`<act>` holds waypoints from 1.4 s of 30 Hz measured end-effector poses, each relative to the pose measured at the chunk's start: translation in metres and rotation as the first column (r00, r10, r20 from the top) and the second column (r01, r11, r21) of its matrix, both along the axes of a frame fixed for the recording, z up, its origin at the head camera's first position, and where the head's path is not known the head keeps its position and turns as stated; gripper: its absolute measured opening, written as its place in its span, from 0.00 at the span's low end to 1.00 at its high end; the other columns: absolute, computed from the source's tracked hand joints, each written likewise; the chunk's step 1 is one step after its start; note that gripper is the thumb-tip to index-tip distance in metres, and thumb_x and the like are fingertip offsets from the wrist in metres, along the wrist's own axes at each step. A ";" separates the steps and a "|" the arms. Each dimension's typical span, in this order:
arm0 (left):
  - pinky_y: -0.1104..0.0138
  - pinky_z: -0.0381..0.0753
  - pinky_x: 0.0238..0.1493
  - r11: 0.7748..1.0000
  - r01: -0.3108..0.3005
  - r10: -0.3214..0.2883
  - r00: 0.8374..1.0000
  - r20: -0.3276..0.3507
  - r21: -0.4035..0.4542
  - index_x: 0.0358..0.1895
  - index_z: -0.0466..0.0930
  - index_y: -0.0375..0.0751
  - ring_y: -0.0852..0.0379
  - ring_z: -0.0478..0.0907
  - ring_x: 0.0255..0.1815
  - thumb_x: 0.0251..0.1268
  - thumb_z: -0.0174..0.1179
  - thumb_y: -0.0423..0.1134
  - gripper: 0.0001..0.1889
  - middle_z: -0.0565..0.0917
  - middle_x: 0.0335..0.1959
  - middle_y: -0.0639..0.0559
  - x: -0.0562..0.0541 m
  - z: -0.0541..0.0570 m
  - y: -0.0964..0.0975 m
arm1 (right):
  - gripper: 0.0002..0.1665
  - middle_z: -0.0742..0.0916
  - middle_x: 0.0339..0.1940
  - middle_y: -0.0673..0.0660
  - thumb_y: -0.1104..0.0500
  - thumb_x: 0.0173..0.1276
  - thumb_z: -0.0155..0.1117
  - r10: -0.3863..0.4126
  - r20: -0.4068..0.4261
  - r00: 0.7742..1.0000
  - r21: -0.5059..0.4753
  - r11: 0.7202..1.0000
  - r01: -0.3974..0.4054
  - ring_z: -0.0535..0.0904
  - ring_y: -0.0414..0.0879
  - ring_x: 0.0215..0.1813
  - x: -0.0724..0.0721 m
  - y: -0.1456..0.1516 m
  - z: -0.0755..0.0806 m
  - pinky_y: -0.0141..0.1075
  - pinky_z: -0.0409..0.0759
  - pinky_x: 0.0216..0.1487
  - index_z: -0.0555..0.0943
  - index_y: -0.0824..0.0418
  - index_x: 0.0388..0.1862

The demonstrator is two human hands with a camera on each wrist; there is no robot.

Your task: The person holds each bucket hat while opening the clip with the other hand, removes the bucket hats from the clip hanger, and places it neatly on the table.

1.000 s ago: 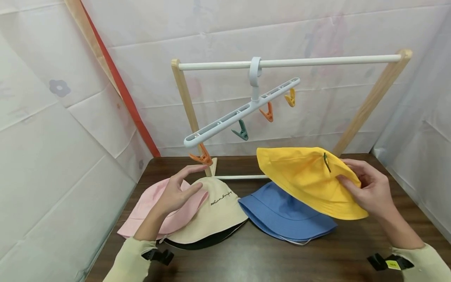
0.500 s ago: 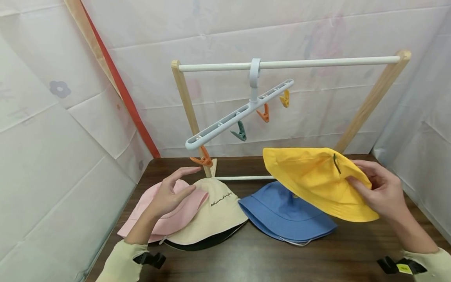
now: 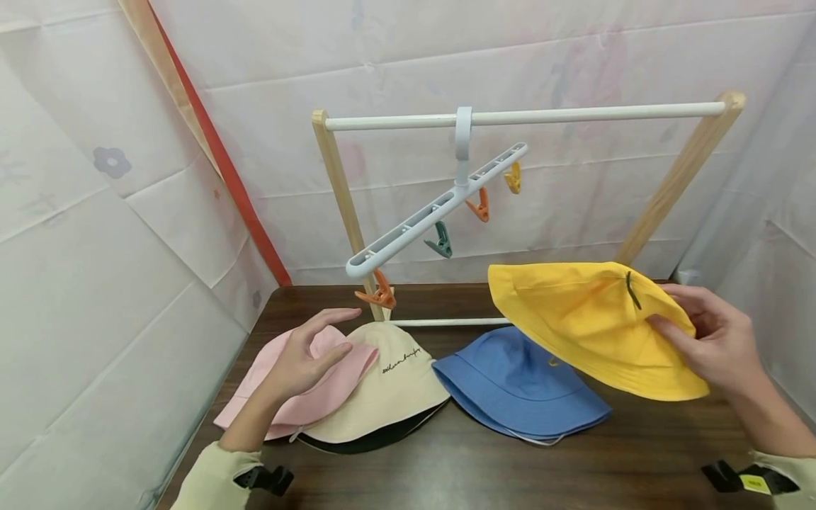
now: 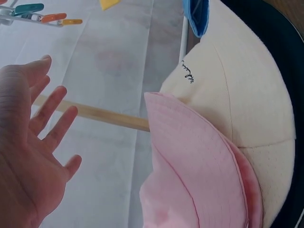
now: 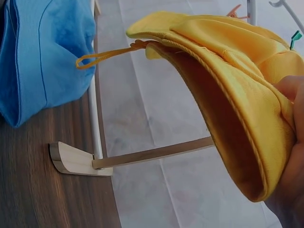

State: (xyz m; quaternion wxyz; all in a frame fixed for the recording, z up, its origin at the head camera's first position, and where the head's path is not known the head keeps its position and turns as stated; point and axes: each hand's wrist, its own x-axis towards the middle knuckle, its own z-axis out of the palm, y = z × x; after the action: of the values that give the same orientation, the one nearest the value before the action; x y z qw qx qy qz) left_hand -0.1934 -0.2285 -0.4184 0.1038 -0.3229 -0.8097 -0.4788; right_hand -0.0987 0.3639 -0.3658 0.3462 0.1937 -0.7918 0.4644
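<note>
My right hand (image 3: 717,340) pinches the crown of a yellow bucket hat (image 3: 593,322) and holds it in the air over the right of the table. In the right wrist view the hat's open underside and a yellow cord loop (image 5: 102,58) show. My left hand (image 3: 309,358) hovers with fingers parted above a pink bucket hat (image 3: 280,404), touching nothing. Beside that hat lies a cream bucket hat (image 3: 389,397) with dark script, partly under the pink one. A blue bucket hat (image 3: 523,389) rests right of it, partly behind the yellow one.
A grey-blue clip hanger (image 3: 440,205) hangs slanted from the rack's white rail (image 3: 593,112). From it dangle orange, green and yellow clips, one being the front orange clip (image 3: 380,292). The rack's wooden posts (image 3: 682,177) stand at the back of the dark table (image 3: 497,471).
My right hand has moved right with the yellow hat. My left hand has drawn slightly left, away from the front orange clip. The hanger has turned a little.
</note>
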 end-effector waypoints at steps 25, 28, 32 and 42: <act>0.80 0.67 0.80 1.000 -0.004 0.004 1.000 -0.023 0.010 0.74 0.84 0.43 0.76 0.77 0.77 0.70 0.72 0.23 0.30 0.88 0.71 0.39 0.002 0.002 -0.013 | 0.36 0.97 0.46 0.38 0.91 0.64 0.65 0.096 0.192 0.977 -0.063 0.994 -0.086 0.89 0.32 0.28 0.005 0.029 -0.007 0.23 0.83 0.27 0.88 0.65 0.65; 0.80 0.66 0.80 1.000 -0.002 0.003 0.999 -0.036 0.027 0.74 0.84 0.42 0.76 0.77 0.77 0.69 0.71 0.22 0.31 0.88 0.71 0.38 0.001 0.004 -0.016 | 0.37 0.97 0.48 0.40 0.91 0.65 0.63 0.151 0.207 0.967 -0.099 0.986 -0.132 0.90 0.34 0.30 0.006 0.034 -0.009 0.24 0.84 0.27 0.87 0.64 0.66; 0.81 0.67 0.80 1.000 -0.007 0.008 0.999 -0.039 0.029 0.74 0.84 0.42 0.76 0.77 0.76 0.69 0.72 0.22 0.30 0.88 0.70 0.38 0.001 0.004 -0.019 | 0.39 0.97 0.49 0.39 0.91 0.66 0.63 0.162 0.236 0.958 -0.089 0.985 -0.145 0.90 0.34 0.30 0.008 0.038 -0.013 0.25 0.84 0.26 0.88 0.59 0.67; 0.82 0.67 0.78 0.999 -0.052 0.052 0.998 -0.039 0.013 0.74 0.84 0.45 0.76 0.77 0.76 0.70 0.71 0.22 0.31 0.89 0.71 0.46 0.006 -0.001 -0.029 | 0.42 0.97 0.46 0.42 0.92 0.64 0.61 0.257 0.298 0.919 -0.145 0.964 -0.223 0.90 0.35 0.30 0.015 0.047 -0.024 0.28 0.83 0.24 0.88 0.57 0.66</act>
State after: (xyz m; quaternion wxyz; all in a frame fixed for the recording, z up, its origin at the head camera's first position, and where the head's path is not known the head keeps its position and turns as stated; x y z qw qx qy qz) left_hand -0.1879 -0.2574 -0.4194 0.1341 -0.3105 -0.8128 -0.4744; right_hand -0.0833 0.4105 -0.3896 0.1661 0.1941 -0.7808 0.5702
